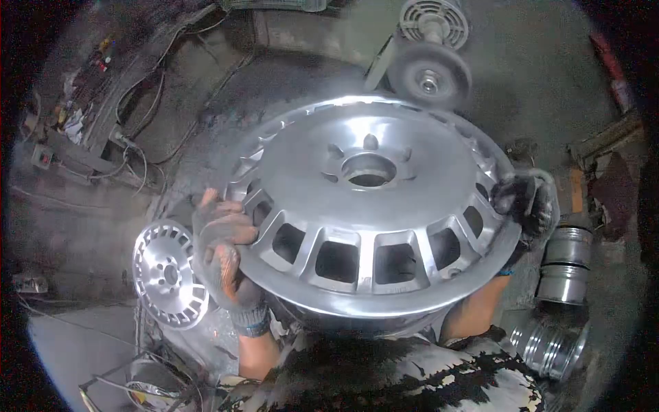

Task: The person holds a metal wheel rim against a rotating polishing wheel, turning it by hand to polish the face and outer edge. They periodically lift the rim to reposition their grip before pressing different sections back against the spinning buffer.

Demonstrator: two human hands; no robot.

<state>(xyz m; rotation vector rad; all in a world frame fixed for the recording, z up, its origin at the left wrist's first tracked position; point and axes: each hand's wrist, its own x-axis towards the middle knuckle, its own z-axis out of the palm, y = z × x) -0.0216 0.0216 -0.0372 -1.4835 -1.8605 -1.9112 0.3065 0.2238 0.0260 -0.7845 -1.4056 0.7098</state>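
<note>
A large silver wheel rim [309,185] with a round centre hole and window-like openings fills the middle of the view, face up and tilted. My left hand [230,250], in a dirty worn glove, grips its left edge, fingers curled over the openings. At the right edge my right hand [525,202], in a dark glove, is closed round the rim. Just beyond the far edge of the rim is a round buffing wheel [430,75], blurred, on a motor [434,24]; whether it touches the rim cannot be made out.
Another silver rim [169,276] leans at the left. Stacked metal barrels [566,264] stand at the lower right, with more shiny metal rings [549,343] below. Cables [161,103] hang along the left wall. A red object [609,65] is at the upper right.
</note>
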